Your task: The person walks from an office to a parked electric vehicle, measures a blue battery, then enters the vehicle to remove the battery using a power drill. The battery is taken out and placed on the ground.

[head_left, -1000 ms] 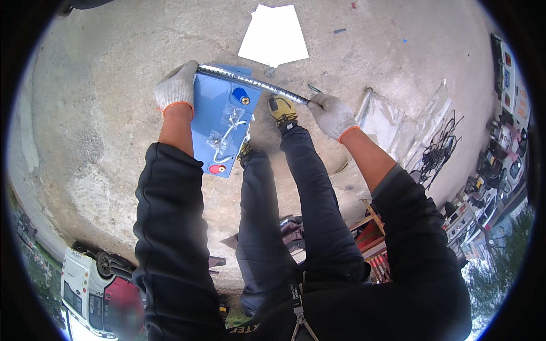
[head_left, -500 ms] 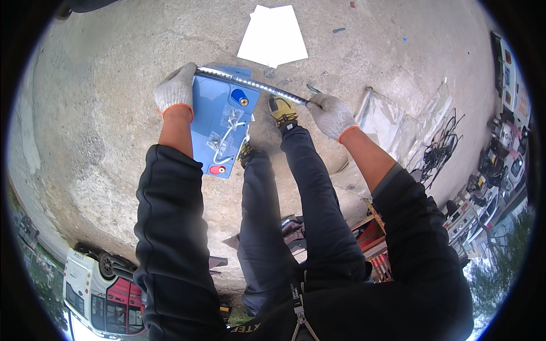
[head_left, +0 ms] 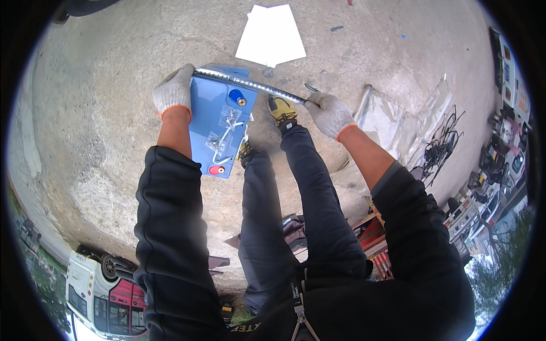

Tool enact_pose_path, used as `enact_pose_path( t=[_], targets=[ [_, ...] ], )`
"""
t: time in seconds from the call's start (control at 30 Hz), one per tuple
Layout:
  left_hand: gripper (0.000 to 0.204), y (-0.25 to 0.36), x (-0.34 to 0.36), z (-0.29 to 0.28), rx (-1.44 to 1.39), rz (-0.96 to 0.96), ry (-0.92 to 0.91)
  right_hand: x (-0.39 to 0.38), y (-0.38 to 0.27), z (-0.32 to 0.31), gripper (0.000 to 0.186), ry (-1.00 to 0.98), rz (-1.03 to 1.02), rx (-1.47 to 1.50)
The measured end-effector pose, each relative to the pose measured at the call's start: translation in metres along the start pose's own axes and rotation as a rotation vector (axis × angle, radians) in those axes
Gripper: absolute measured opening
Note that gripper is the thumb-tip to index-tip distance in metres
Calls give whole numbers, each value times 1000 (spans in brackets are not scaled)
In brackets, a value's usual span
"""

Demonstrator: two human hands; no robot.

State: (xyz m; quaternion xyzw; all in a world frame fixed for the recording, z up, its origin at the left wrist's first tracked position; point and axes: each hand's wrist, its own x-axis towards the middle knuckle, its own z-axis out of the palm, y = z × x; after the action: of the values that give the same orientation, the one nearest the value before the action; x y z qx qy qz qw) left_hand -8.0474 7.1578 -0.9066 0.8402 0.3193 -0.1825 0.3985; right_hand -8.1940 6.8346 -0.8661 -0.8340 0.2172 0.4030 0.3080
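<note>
Nearest me, between my dark-trousered legs [head_left: 321, 193] and my left forearm, the blue box-shaped case [head_left: 206, 116] sits on the concrete ground [head_left: 108, 142]. A red round terminal [head_left: 216, 170] marks its near end, a blue round terminal [head_left: 236, 98] its far right corner; between them lie a white strap-like handle [head_left: 226, 140] and small clear bags of metal hardware [head_left: 230, 117]. At the far left corner, my grey-gloved left hand [head_left: 174, 90] holds the end of the silver steel measuring tape [head_left: 250, 84], its fingers mostly hidden. The tape crosses the case's far edge and runs past it, right and slightly nearer, into my grey-gloved right hand [head_left: 331, 115], fingers curled closed around it. Farther off lie white sheets [head_left: 272, 37].

I judge this to be the measuring step; the next move calls for a steady left end and a straight, level tape before reading it.
</note>
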Motion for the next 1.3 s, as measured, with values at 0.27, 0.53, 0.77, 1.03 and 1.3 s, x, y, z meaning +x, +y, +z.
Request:
enact_pose_path(
  t=[0.27, 0.53, 0.77, 1.03, 1.3],
  targets=[
    [50, -1, 3, 0, 55, -9, 0, 1, 1, 1, 35, 35, -19, -26],
    [50, 2, 1, -1, 101, 6, 0, 1, 0, 2, 36, 26, 8, -16],
    [48, 9, -7, -1, 13, -40, 21, -1, 1, 5, 32, 93, -55, -13],
    [63, -7, -16, -11, -242, 126, -19, -8, 10, 12, 37, 105, -27, 43],
    [63, -34, -180, -161, -529, -176, 179, -111, -17, -14, 37, 93, 32, 188]
  ],
)
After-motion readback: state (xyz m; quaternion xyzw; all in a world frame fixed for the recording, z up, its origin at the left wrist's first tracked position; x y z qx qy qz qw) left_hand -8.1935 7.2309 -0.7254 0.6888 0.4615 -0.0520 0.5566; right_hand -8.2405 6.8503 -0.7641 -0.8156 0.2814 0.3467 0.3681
